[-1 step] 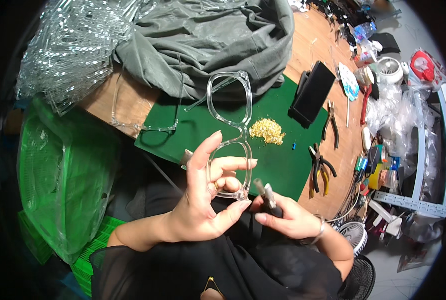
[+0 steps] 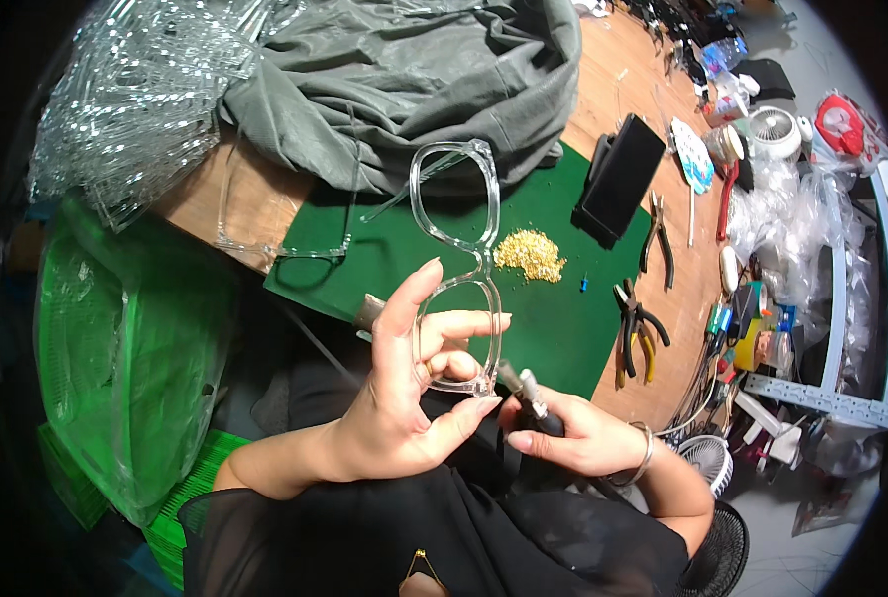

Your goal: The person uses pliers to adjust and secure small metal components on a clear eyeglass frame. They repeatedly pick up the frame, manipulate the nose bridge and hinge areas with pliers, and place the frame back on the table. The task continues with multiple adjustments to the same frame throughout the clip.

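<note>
My left hand is closed on a clear plastic eyeglass frame, pinching its lower end between thumb and fingers. The frame stands on end, one rim above the other, and a clear temple arm slants left behind the upper rim. Just right of its lower end, my right hand is wrapped round a black-handled tool with metal tips. Those tips point up and left, near the frame; I cannot tell its exact kind. Beyond the frame, a heap of small gold-coloured pieces lies on a green mat.
Another clear eyeglass frame rests at the mat's left edge. A black phone, two pliers and a small blue-handled bit lie rightward. Grey cloth, a pile of clear parts and a green crate surround the left side.
The tool in my right hand has shifted slightly left. My left hand and the eyeglass frame stay almost where they were; the whole view has moved a little.
</note>
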Available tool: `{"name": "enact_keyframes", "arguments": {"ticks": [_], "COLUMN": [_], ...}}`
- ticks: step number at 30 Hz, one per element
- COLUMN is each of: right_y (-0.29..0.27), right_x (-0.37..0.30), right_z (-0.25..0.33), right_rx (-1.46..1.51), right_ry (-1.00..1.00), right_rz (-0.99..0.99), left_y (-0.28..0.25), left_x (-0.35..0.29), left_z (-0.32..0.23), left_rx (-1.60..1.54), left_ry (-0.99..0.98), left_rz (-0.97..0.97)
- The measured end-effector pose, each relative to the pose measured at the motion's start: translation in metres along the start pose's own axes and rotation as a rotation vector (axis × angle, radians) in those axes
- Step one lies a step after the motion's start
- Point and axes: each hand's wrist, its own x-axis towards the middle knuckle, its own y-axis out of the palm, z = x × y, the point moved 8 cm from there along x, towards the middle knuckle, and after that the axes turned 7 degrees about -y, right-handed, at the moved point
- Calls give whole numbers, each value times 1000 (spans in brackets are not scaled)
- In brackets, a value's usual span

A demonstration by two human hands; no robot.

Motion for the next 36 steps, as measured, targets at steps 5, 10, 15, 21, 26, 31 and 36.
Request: {"name": "enact_keyframes", "arguments": {"ticks": [5, 10, 15, 21, 26, 31, 36], "right_y": [1, 2, 0, -5, -14, -17, -4], "right_x": [-7, -6, -7, -2, 2, 2, -2], "right_z": [3, 13, 14, 17, 23, 21, 10], "right_rx": [-52, -71, -149, -274, -614, -564, -78], "right_ry": [64, 180, 159, 258, 117, 133, 111], "right_rz": [102, 175, 170, 118, -115, -54, 149], "left_y": [9, 9, 8, 5, 7, 8, 7], "left_x": [0, 0, 0, 0, -4, 1, 6], "left_z": [6, 8, 6, 11, 21, 22, 19], "left_rx": [-46, -86, -81, -89, -54, -114, -150], "left_ry": [-53, -21, -8, -77, -47, -97, -142], "left_rz": [17, 41, 57, 76, 55, 61, 64]}}
